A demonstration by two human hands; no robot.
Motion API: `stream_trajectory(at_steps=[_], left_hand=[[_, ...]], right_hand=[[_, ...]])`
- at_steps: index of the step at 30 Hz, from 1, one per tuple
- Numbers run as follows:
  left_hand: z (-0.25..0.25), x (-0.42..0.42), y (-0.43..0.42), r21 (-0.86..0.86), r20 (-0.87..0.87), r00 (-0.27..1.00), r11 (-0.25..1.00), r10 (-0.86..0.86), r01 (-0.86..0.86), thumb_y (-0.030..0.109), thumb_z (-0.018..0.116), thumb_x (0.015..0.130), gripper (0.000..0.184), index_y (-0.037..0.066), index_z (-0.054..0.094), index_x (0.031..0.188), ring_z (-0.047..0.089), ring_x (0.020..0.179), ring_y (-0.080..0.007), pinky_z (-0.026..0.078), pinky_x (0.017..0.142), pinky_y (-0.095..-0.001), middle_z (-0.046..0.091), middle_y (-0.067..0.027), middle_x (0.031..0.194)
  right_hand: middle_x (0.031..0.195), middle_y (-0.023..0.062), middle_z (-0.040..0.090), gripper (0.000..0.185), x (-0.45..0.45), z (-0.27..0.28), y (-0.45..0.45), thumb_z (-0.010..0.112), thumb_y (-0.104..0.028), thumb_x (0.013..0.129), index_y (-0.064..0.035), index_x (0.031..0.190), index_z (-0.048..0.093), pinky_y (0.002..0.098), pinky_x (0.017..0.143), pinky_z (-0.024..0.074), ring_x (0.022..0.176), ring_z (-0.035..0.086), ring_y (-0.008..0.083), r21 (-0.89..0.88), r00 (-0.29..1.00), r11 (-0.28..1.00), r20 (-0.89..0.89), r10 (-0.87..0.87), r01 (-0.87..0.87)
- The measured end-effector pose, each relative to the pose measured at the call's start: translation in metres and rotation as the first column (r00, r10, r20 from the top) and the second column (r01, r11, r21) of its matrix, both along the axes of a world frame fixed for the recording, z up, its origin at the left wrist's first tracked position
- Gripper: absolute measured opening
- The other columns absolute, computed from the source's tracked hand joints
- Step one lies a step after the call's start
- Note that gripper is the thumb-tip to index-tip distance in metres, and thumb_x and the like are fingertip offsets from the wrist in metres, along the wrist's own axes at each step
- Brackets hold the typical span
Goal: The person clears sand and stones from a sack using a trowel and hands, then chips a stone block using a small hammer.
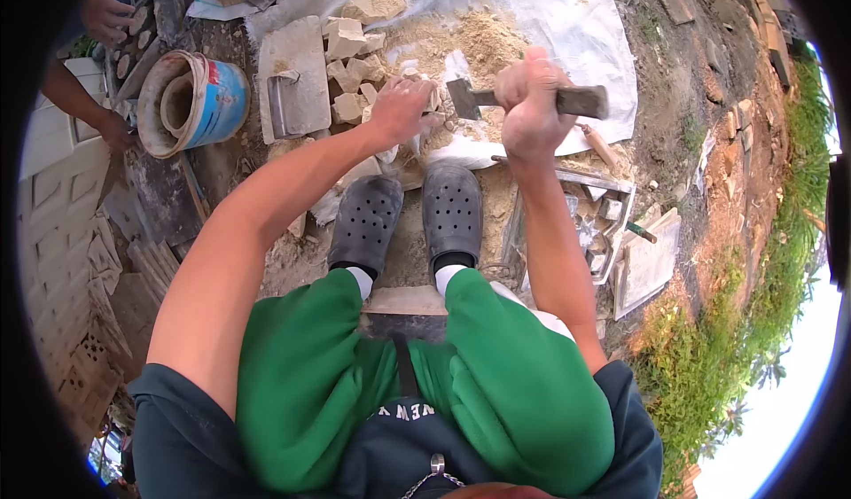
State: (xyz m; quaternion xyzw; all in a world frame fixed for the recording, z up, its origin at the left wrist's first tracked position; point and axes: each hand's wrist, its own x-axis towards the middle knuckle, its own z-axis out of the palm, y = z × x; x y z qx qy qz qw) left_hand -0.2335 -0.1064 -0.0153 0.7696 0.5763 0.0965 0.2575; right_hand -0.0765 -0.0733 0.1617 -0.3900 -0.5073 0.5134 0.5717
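My right hand [534,100] is closed round the handle of a hammer [463,99], whose flat, blade-like metal head points left over the white sheet. My left hand [403,109] is bent over a pale stone piece [434,100] near my shoes, and its fingers mostly hide the piece. The hammer head is just right of that hand; whether it touches the stone I cannot tell. Beyond my left hand lie rough pale stone chunks [347,38]. A heap of yellowish crumbs [489,40] is behind the hammer.
A white sheet [585,20] covers the ground ahead. Left are a stone slab [297,51] and a blue-and-white bucket [213,105]. A co-worker's hands [108,16] show at upper left. A metal frame [625,193], wooden handle [599,144] and tiles [645,264] lie right.
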Motion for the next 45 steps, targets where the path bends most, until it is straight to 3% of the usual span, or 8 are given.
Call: stream_trajectory(at_steps=[3,6,15,29,34,38,40,45], left_hand=[[-0.001,-0.001,-0.001,0.047,0.020,1.000,0.999,-0.008,0.007,0.039,0.074,0.081,0.059,0.009,0.052,0.126,0.061,0.111,-0.0304,0.038,0.105,-0.0442,0.067,-0.0141,0.110],[-0.001,0.001,-0.001,0.097,-0.018,1.000,0.995,-0.003,0.005,0.041,0.074,0.081,0.060,0.009,0.052,0.126,0.062,0.108,-0.0299,0.039,0.104,-0.0435,0.068,-0.0136,0.107],[0.019,0.007,0.000,-0.065,-0.087,0.996,0.998,0.014,-0.020,0.037,0.071,0.084,0.054,0.005,0.053,0.123,0.058,0.117,-0.0288,0.034,0.108,-0.0478,0.066,-0.0139,0.115],[0.014,0.015,0.001,-0.098,-0.203,0.979,0.995,-0.023,0.003,0.042,0.069,0.085,0.061,0.003,0.050,0.129,0.056,0.121,-0.0313,0.033,0.105,-0.0489,0.063,-0.0164,0.123],[0.027,0.020,0.005,-0.217,-0.262,0.964,0.976,-0.055,-0.004,0.046,0.065,0.087,0.060,0.005,0.055,0.129,0.048,0.131,-0.0325,0.032,0.107,-0.0509,0.060,-0.0164,0.131],[0.013,0.015,0.007,-0.196,-0.352,0.930,0.980,-0.111,0.042,0.047,0.066,0.087,0.077,0.001,0.038,0.142,0.038,0.139,-0.0359,0.024,0.115,-0.0526,0.045,-0.0212,0.145],[0.030,0.012,0.012,-0.256,-0.417,0.893,0.965,-0.169,0.063,0.049,0.064,0.088,0.085,0.001,0.029,0.149,0.032,0.143,-0.0364,0.024,0.116,-0.0529,0.036,-0.0218,0.153],[0.056,0.004,0.010,-0.228,-0.431,0.888,0.971,-0.160,0.065,0.048,0.062,0.089,0.080,0.002,0.033,0.148,0.038,0.140,-0.0363,0.029,0.114,-0.0537,0.041,-0.0210,0.150]], right_hand=[[0.052,-0.0023,0.032,0.046,0.005,-0.004,-0.004,0.043,-0.013,0.103,-0.0096,0.058,0.035,0.0279,0.045,0.0242,0.045,0.027,0.0074,0.033,0.998,0.999,-0.064,-0.025,0.027],[0.053,-0.0014,0.038,0.044,0.002,-0.053,-0.001,0.046,-0.014,0.102,-0.0084,0.059,0.037,0.0289,0.045,0.0265,0.046,0.032,0.0079,0.094,0.956,0.995,0.293,0.004,-0.033],[0.053,-0.0034,0.041,0.047,0.010,-0.028,0.014,0.051,-0.020,0.102,-0.0070,0.057,0.044,0.0278,0.043,0.0240,0.047,0.034,0.0058,0.164,0.996,0.986,-0.078,0.045,-0.032],[0.048,-0.0069,0.042,0.046,-0.007,-0.060,0.026,0.059,-0.024,0.098,-0.0090,0.056,0.050,0.0289,0.041,0.0260,0.044,0.037,0.0056,-0.083,0.989,0.996,0.150,-0.011,0.023],[0.047,0.0075,0.043,0.043,-0.025,-0.062,0.031,0.061,-0.026,0.092,-0.0004,0.059,0.050,0.0368,0.045,0.0305,0.044,0.038,0.0159,0.020,0.954,0.999,0.294,-0.052,0.049],[0.046,0.0016,0.043,0.043,-0.032,-0.065,0.025,0.062,-0.026,0.094,-0.0046,0.059,0.051,0.0350,0.043,0.0295,0.044,0.039,0.0113,0.146,0.941,0.985,0.310,-0.134,0.092],[0.055,0.0176,0.049,0.033,-0.031,-0.064,0.013,0.063,-0.024,0.088,0.0009,0.067,0.056,0.0384,0.048,0.0370,0.047,0.042,0.0263,0.204,0.917,0.975,0.366,-0.158,0.087],[0.052,0.0130,0.049,0.040,-0.008,-0.055,0.005,0.061,-0.029,0.092,-0.0004,0.065,0.056,0.0378,0.049,0.0366,0.048,0.044,0.0211,-0.001,0.960,0.998,0.271,-0.066,0.069]])
